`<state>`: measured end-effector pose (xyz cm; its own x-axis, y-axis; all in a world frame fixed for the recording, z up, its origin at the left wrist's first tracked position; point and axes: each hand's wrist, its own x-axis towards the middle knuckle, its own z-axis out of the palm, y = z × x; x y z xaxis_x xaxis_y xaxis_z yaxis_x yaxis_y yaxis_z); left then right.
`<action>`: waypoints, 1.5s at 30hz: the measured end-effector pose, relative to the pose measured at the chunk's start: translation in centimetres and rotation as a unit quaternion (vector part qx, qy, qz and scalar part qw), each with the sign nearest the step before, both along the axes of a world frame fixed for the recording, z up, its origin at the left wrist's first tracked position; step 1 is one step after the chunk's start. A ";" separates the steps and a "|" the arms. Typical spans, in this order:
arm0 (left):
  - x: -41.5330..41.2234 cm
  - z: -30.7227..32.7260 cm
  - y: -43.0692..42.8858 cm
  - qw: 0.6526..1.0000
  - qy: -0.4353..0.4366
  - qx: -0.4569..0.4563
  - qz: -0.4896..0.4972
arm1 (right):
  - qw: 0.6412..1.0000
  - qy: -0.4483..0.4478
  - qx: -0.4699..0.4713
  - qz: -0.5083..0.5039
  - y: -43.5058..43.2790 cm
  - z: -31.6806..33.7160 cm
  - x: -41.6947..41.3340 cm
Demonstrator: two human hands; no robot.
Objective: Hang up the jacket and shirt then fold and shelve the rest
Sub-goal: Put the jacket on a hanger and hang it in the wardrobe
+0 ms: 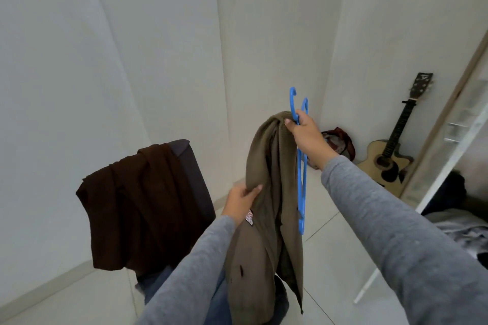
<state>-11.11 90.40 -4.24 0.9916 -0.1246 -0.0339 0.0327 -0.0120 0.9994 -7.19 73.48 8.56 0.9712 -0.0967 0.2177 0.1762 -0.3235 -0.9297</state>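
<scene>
I wear a long-sleeved grey top, and both arms show it. My left sleeve (190,266) is a soft, heathered grey jersey. It is plain, with shallow folds running along it, and ends in a simple cuff at the wrist. My right sleeve (390,232) is the same cloth, its weave flecked with lighter and darker specks. Beyond each cuff my left grip (241,202) and right grip (307,134) are bare, with short nails at the fingertips.
</scene>
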 end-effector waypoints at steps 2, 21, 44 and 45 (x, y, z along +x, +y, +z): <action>0.8 1.2 0.8 0.995 -0.026 0.012 0.092 | 0.999 -0.010 -0.034 -0.002 -0.6 -0.1 -0.2; 7.7 14.4 4.5 0.812 -0.236 0.477 0.239 | 0.978 -0.111 0.173 -0.025 -1.7 -2.3 -5.4; 6.1 20.0 3.9 0.918 -0.265 0.294 -0.004 | 0.995 -0.070 0.025 -0.069 4.2 -4.4 -4.0; 5.7 20.2 3.5 0.912 -0.275 0.302 -0.017 | 0.996 -0.068 0.031 -0.047 4.9 -3.7 -3.9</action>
